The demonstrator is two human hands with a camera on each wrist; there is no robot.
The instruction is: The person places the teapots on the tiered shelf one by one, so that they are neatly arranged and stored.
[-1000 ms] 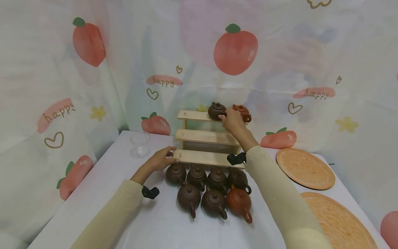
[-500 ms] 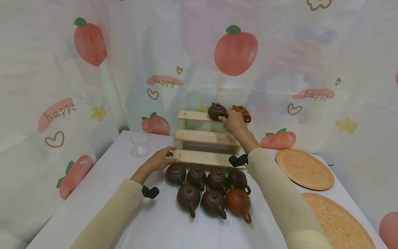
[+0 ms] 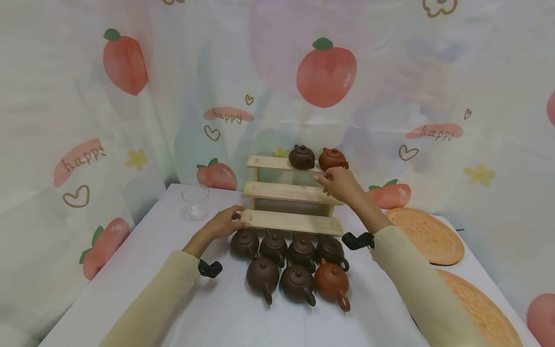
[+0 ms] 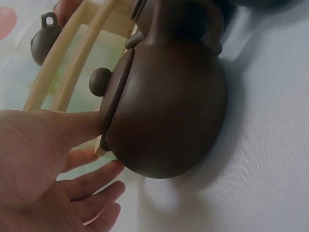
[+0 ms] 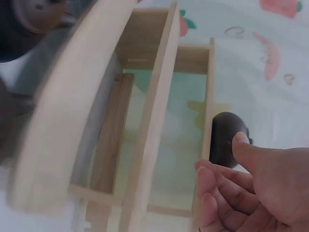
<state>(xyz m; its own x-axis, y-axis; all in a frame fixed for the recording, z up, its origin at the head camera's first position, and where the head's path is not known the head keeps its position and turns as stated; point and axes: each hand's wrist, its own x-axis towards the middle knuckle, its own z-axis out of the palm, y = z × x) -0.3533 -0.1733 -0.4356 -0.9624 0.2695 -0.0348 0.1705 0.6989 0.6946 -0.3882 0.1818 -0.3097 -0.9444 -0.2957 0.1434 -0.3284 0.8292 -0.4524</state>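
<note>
With 12 o'clock pointing straight away from the person, I see a dark brown teapot (image 3: pixel 301 157) upright on the top shelf of a wooden rack (image 3: pixel 290 191), its spout aimed at about 11 o'clock and its handle at about 4. Just beside it, towards the shelf's 3 o'clock end, stands an orange-brown teapot (image 3: pixel 331 155), also upright, its long axis running from a spout at about 10 o'clock to a handle at about 4.

The right hand (image 3: pixel 341 184) is in front of that second pot, fingers loosely bent and holding nothing; I can't tell whether it brushes the pot. The left hand (image 3: pixel 223 222) holds the rack's bottom shelf at its 9 o'clock end, between thumb and index finger, the other fingers loose.

Towards 6 o'clock from the rack, 7 teapots (image 3: pixel 262 273) stand close together on the white cloth (image 3: pixel 195 318) in 2 rows, 4 behind and 3 nearer; 6 are dark and 1 is orange-brown. Their handles point to about 5 o'clock. Lids cover the pots, so their insides are hidden.

At 10 o'clock is a clear glass vessel (image 3: pixel 196 212), its contents too faint to make out. At 3 and 4 o'clock lie 2 round mottled orange boards (image 3: pixel 427 236). The rack is pale, smooth, straight-edged wood with 3 stepped shelves; the teapots are rounded and matte, with knobbed lids.
</note>
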